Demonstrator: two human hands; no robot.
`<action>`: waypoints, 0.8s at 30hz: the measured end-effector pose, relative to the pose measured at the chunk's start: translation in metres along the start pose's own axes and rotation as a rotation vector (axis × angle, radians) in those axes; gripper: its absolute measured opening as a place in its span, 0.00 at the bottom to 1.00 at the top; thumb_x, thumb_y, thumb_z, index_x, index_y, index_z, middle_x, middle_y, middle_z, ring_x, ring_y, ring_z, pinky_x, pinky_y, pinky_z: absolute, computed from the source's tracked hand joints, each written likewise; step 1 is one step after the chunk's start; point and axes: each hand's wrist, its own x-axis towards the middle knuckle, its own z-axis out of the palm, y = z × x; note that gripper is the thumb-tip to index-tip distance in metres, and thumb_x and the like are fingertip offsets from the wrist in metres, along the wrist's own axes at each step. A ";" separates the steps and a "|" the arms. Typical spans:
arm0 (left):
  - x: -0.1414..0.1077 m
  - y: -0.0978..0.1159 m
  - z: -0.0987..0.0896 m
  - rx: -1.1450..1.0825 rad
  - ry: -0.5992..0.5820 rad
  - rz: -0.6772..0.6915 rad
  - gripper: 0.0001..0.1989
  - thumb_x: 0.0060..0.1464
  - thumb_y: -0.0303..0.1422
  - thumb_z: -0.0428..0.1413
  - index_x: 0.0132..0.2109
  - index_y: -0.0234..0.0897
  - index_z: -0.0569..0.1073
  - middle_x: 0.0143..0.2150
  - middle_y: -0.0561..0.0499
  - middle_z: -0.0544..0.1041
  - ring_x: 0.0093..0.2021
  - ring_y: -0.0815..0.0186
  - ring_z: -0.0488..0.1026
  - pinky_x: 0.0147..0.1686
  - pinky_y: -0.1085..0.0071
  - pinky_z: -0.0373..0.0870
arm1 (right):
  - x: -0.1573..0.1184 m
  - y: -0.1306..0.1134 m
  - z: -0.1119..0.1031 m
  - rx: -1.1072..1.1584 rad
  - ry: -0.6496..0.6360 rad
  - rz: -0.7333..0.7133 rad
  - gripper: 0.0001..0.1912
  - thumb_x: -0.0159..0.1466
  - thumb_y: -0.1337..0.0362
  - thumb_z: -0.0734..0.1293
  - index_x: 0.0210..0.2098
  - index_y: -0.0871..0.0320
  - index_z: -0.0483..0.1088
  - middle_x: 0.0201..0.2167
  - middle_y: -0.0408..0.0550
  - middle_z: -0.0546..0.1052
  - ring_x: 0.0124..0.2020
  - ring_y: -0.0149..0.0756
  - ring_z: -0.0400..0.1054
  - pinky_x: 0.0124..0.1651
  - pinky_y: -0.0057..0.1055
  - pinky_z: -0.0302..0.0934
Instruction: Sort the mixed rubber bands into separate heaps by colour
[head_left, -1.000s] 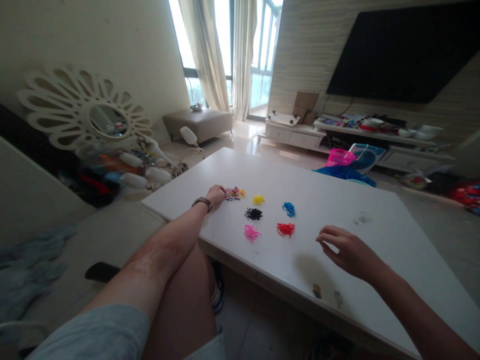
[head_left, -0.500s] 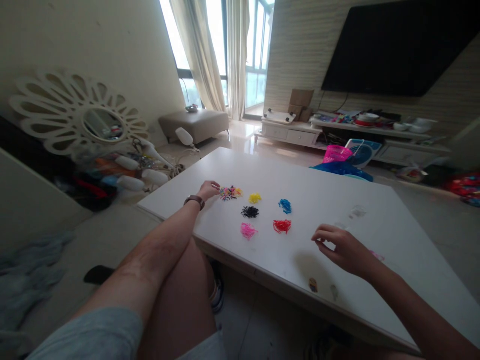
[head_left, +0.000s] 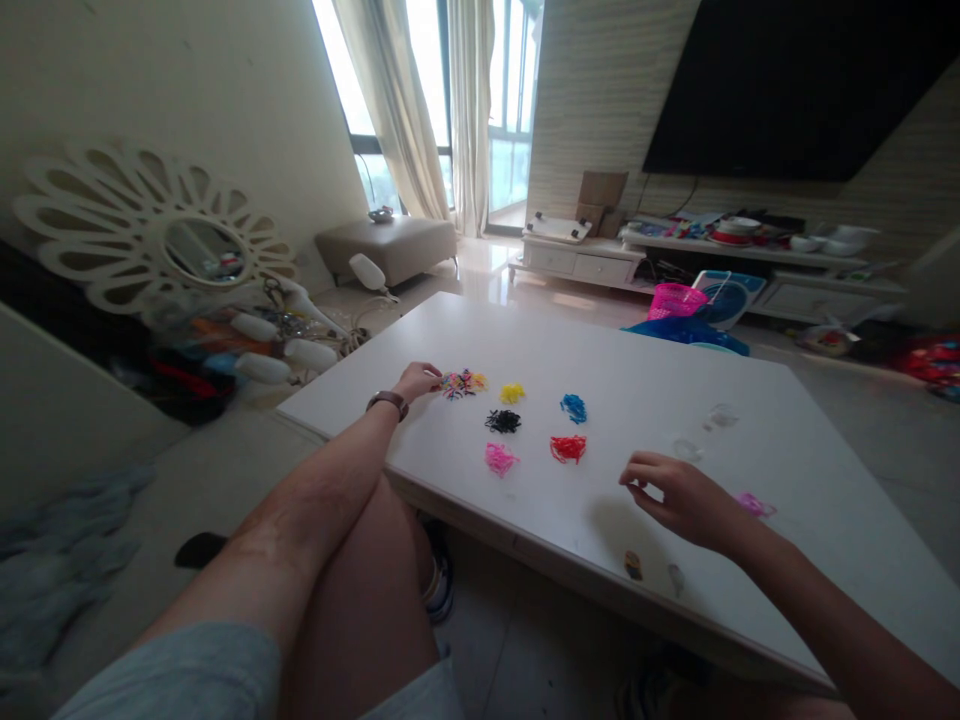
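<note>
Small rubber bands lie sorted by colour on the white table (head_left: 517, 330). My left hand (head_left: 417, 380), a watch on its wrist, rests at the left edge of a mixed-colour pile of rubber bands (head_left: 463, 383). Its fingers are bent together at the pile; anything between them is too small to make out. To the right are yellow bands (head_left: 513, 394), black bands (head_left: 503, 421), pink bands (head_left: 500, 459), blue bands (head_left: 574, 408) and red bands (head_left: 568, 449). Right of the red pile my right hand (head_left: 671, 490) hovers, thumb and forefinger pinched; what they hold cannot be seen.
A small brown-and-yellow piece (head_left: 633, 566) and a clear piece (head_left: 676, 578) lie near the front edge. Purple-pink bands (head_left: 754, 504) and clear bits (head_left: 720, 416) lie at the right. Beyond stand a pink basket (head_left: 676, 300), a bench (head_left: 390, 247) and a decorative mirror (head_left: 206, 248).
The view has shifted slightly. My right hand has moved a little to the left, uncovering more of the purple-pink bands. My left hand stays at the mixed pile.
</note>
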 end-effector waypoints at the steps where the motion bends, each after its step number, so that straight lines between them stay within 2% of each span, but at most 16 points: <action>1: 0.000 0.001 0.000 -0.003 -0.005 -0.005 0.12 0.38 0.31 0.69 0.32 0.32 0.76 0.25 0.49 0.78 0.29 0.65 0.77 0.36 0.70 0.75 | 0.000 0.000 0.000 0.006 0.002 0.002 0.09 0.65 0.71 0.62 0.36 0.56 0.75 0.35 0.49 0.76 0.33 0.36 0.70 0.38 0.33 0.64; 13: -0.006 0.008 0.000 0.011 -0.054 -0.005 0.11 0.36 0.27 0.69 0.30 0.31 0.76 0.25 0.49 0.77 0.30 0.65 0.76 0.37 0.70 0.75 | 0.000 -0.013 -0.003 -0.003 -0.039 0.010 0.10 0.65 0.71 0.62 0.35 0.56 0.74 0.36 0.49 0.76 0.34 0.36 0.70 0.38 0.31 0.62; 16: -0.007 0.009 -0.001 0.033 -0.056 0.000 0.11 0.35 0.28 0.68 0.29 0.32 0.77 0.25 0.49 0.77 0.30 0.65 0.76 0.35 0.71 0.74 | 0.000 -0.012 -0.003 0.012 -0.044 0.010 0.09 0.65 0.71 0.62 0.35 0.56 0.74 0.35 0.49 0.76 0.33 0.36 0.70 0.38 0.32 0.62; 20: -0.007 0.008 -0.004 0.058 -0.124 0.030 0.11 0.35 0.30 0.67 0.30 0.32 0.78 0.27 0.48 0.78 0.30 0.65 0.75 0.32 0.72 0.71 | -0.001 -0.012 -0.003 0.028 -0.047 0.009 0.09 0.65 0.71 0.62 0.36 0.55 0.74 0.35 0.48 0.76 0.33 0.35 0.70 0.37 0.31 0.62; 24: -0.007 0.006 -0.003 0.178 -0.137 0.058 0.12 0.33 0.32 0.68 0.30 0.33 0.79 0.27 0.48 0.79 0.29 0.65 0.73 0.28 0.73 0.67 | -0.001 -0.013 -0.002 0.036 -0.043 -0.002 0.09 0.65 0.71 0.63 0.35 0.55 0.74 0.34 0.48 0.76 0.32 0.35 0.69 0.37 0.31 0.62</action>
